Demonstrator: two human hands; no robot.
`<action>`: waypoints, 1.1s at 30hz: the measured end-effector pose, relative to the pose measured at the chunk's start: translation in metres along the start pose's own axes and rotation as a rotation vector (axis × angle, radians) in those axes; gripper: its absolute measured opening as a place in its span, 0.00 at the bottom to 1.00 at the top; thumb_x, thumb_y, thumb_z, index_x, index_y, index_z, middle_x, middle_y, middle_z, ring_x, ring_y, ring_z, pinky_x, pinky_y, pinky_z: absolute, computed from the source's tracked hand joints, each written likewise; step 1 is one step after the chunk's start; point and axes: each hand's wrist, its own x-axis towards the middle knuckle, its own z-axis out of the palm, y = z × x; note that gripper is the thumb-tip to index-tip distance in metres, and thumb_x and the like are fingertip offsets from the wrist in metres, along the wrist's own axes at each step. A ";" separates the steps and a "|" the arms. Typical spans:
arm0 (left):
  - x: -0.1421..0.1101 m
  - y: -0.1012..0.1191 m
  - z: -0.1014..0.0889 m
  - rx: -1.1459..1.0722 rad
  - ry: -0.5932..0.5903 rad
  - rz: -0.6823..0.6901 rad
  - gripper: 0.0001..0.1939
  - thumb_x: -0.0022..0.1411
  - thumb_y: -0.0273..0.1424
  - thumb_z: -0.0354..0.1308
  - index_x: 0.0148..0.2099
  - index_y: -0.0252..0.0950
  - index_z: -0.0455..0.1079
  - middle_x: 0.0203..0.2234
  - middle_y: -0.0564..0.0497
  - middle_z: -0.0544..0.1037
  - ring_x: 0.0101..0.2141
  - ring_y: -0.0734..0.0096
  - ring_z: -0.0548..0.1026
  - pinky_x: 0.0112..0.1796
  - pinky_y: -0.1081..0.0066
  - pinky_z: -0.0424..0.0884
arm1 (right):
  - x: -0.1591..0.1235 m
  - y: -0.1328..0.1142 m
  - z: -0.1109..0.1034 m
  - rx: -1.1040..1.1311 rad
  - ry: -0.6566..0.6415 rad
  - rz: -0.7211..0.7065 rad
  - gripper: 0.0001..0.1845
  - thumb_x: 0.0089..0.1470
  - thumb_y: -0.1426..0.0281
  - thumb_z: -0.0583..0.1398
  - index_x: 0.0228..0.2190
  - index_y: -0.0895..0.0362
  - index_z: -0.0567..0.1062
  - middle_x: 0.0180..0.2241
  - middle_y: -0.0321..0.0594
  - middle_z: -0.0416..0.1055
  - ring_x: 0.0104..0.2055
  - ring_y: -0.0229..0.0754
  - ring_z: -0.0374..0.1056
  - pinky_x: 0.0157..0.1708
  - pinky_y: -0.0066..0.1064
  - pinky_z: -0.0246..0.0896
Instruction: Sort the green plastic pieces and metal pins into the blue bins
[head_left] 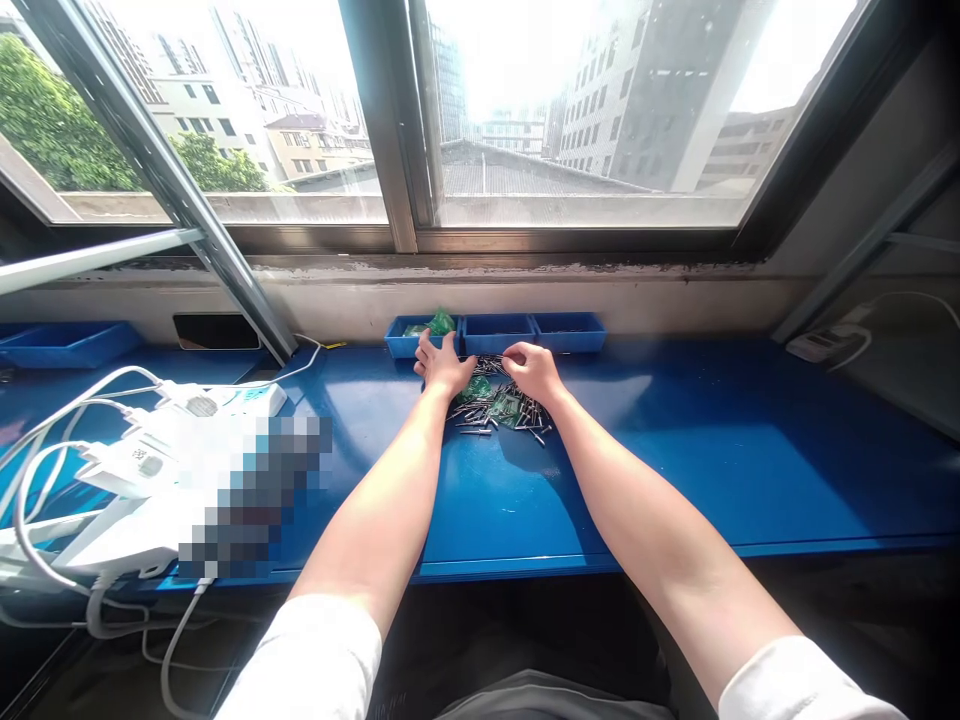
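A loose pile of slim metal fasteners (474,412), like screws or rivets, lies on the blue table (495,500). Crumpled green plastic pieces (506,408) are mixed into it. My left hand (444,367) is at the pile's left edge with its fingers spread, close to the front of the left blue bin (403,347). My right hand (534,370) is over the pile's far right edge, thumb and fingertips pinched together. Whatever may be between those fingertips is too small to make out. Green plastic (441,321) also sits in the left bin.
A middle blue bin (498,345) and a right blue bin (570,340) stand along the wall. On the left are a white power strip (180,450) with plugs and cables, a dark phone-like slab (216,331) and another blue tray (82,350). A metal post (225,270) rises there.
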 end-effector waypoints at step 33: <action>-0.074 -0.018 -0.061 0.323 -0.672 0.426 0.64 0.39 0.67 0.49 0.68 0.31 0.38 0.66 0.39 0.33 0.64 0.49 0.35 0.62 0.56 0.37 | -0.076 -0.026 -0.032 -0.626 -0.532 0.182 0.54 0.47 0.36 0.39 0.64 0.58 0.37 0.66 0.51 0.31 0.68 0.56 0.29 0.64 0.44 0.30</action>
